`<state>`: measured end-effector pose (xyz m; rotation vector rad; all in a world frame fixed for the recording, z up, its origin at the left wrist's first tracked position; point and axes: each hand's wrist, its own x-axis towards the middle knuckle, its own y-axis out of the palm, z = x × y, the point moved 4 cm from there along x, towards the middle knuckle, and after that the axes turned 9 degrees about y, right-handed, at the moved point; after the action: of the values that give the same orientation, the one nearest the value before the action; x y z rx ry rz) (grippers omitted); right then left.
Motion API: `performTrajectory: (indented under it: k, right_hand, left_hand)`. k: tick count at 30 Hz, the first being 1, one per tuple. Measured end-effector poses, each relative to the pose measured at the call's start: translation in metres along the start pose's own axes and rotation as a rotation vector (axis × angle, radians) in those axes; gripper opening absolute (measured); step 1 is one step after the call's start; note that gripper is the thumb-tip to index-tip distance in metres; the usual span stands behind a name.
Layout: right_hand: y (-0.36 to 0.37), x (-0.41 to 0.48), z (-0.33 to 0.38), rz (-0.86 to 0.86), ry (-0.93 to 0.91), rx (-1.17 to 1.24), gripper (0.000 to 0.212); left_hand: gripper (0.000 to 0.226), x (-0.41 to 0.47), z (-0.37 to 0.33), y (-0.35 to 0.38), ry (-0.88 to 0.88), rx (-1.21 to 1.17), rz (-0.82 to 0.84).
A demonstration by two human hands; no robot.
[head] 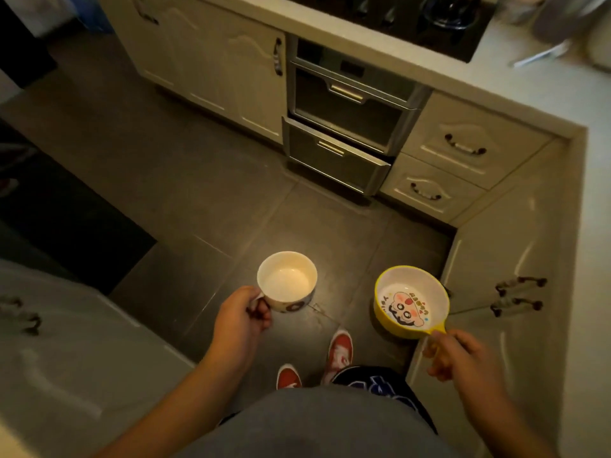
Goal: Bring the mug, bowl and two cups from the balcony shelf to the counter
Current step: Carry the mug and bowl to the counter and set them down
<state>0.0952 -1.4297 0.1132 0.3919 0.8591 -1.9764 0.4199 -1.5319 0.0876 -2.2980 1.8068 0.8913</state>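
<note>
My left hand [243, 317] grips the handle of a wide white mug [287, 280] with dark round marks on its side; the mug is upright and empty. My right hand [458, 353] holds the short handle of a yellow bowl [410, 297] with a white inside and a cartoon face on its bottom. Both are carried at waist height above the dark floor tiles. The pale counter [542, 94] runs along the top and right of the view. No cups are in sight.
Cream cabinets [211, 57] and drawers stand under the counter, with a steel built-in appliance [350, 127] whose lower drawer juts out. A black cooktop [413, 21] lies on the counter. Another cabinet [66, 342] is at my left. My red shoes [339, 350] are on the floor.
</note>
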Motion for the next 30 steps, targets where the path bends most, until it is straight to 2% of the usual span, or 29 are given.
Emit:
performTrajectory:
  k: [7, 14, 20, 23, 27, 30]
  right_hand:
    - [-0.001, 0.096, 0.051, -0.009, 0.009, -0.001, 0.036]
    - [0.056, 0.194, 0.166, 0.195, -0.11, -0.112, 0.038]
    - [0.16, 0.241, 0.273, 0.468, -0.175, -0.202, 0.031]
    - [0.227, 0.25, 0.318, 0.575, -0.229, -0.238, 0.03]
    - [0.32, 0.253, 0.366, 0.677, -0.283, -0.301, 0.028]
    - [0.375, 0.255, 0.397, 0.706, -0.289, -0.331, 0.031]
  left_hand:
    - [0.026, 0.099, -0.024, 0.069, -0.012, -0.012, -0.056]
    - [0.031, 0.164, -0.073, 0.092, 0.049, -0.041, -0.132]
    - [0.041, 0.195, -0.113, 0.042, 0.133, -0.079, -0.379]
    - [0.039, 0.213, -0.128, 0.004, 0.16, -0.149, -0.488]
    - [0.041, 0.251, -0.148, -0.046, 0.185, -0.271, -0.594]
    - [0.036, 0.283, -0.172, -0.075, 0.184, -0.271, -0.61]
